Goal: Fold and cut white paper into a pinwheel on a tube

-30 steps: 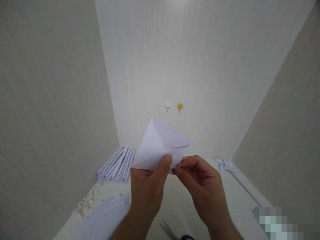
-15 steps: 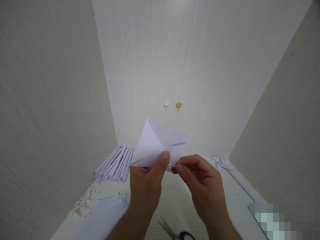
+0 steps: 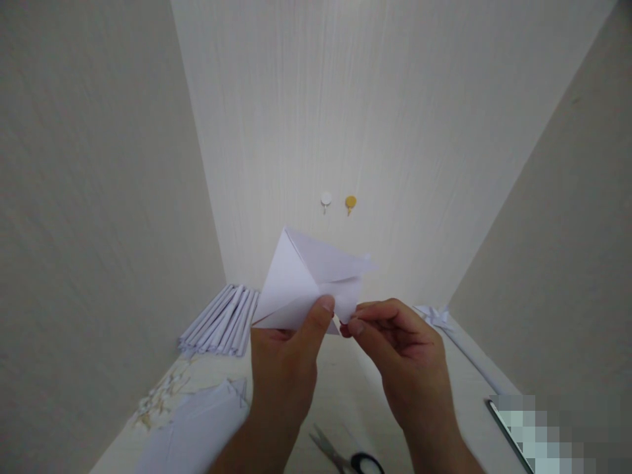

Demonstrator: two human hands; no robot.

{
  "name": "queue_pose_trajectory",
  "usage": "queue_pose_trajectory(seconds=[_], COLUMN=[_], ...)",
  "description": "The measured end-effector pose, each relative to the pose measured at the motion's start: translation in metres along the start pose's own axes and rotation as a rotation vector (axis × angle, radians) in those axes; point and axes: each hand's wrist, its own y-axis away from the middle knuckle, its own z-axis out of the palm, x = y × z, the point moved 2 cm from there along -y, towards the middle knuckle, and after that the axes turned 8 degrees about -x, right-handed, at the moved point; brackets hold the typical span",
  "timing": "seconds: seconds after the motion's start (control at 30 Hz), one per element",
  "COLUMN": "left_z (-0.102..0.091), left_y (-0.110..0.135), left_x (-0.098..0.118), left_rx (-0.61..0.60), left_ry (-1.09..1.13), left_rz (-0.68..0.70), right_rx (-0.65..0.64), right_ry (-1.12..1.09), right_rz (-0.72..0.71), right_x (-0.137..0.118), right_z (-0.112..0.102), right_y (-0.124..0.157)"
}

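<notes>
A folded piece of white paper (image 3: 291,283), shaped like an envelope with triangular flaps, is held up above the table. My left hand (image 3: 291,355) grips its lower edge, thumb on the front face and fingers hidden behind. At the lower right corner of the paper, my right hand (image 3: 405,349) pinches with thumb and index finger; the fingertips meet the paper's edge there. A small gap shows between the lower flap and that corner. Below the hands lies a pair of scissors (image 3: 340,454) with a black handle.
Rolled white paper tubes (image 3: 222,322) are stacked at the back left. In front of them lie small pale scraps (image 3: 160,398) and white paper sheets (image 3: 197,424). A long paper roll (image 3: 474,355) rests at the right. Two hooks, one white (image 3: 326,199), one yellow (image 3: 350,202), are on the wall.
The paper and my left hand have shifted slightly left in view, along with a small shift of the whole scene. Both hands keep the same hold.
</notes>
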Motion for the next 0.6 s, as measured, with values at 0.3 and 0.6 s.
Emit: queue_pose_trajectory(seconds=[0.3, 0.6], left_z=[0.0017, 0.0006], left_y=[0.0026, 0.0039], left_x=[0.0014, -0.0018], left_rx=[-0.021, -0.028], left_ry=[0.044, 0.063], left_rz=[-0.034, -0.022], right_rx=[0.004, 0.051], right_ry=[-0.008, -0.025], right_rz=[-0.014, -0.030], right_x=[-0.0013, -0.0030], right_z=[-0.0018, 0.0001], right_y=[0.0021, 0.0004])
